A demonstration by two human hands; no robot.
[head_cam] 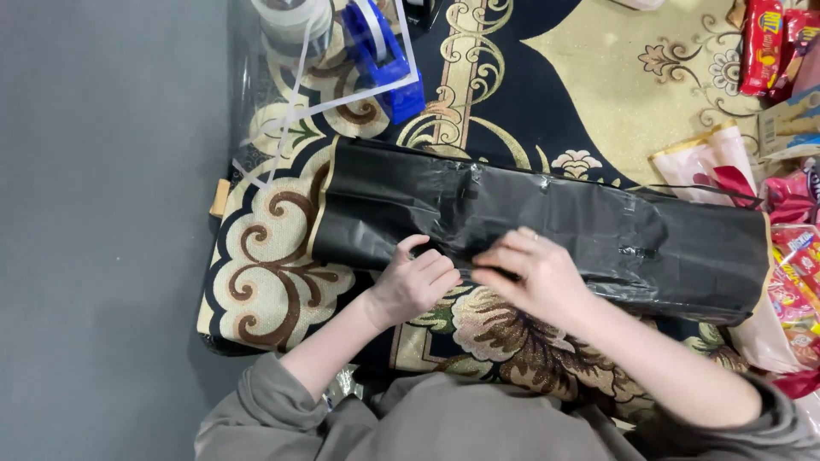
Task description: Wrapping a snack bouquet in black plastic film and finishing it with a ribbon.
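A long parcel wrapped in black plastic (pixel 564 222) lies across a patterned carpet (pixel 273 273), with clear tape strips shining on its top. My left hand (pixel 416 282) rests curled against the parcel's near edge, fingers bent onto the black wrap. My right hand (pixel 534 275) is beside it, fingertips pinching at the wrap's near fold by the left hand. Both forearms come out of grey sleeves at the bottom.
A blue tape dispenser (pixel 380 51) and rolls of tape (pixel 295 19) sit at the top on a clear sheet (pixel 282 128). Colourful snack packets (pixel 790 256) are piled along the right edge. Grey floor (pixel 102 230) fills the left.
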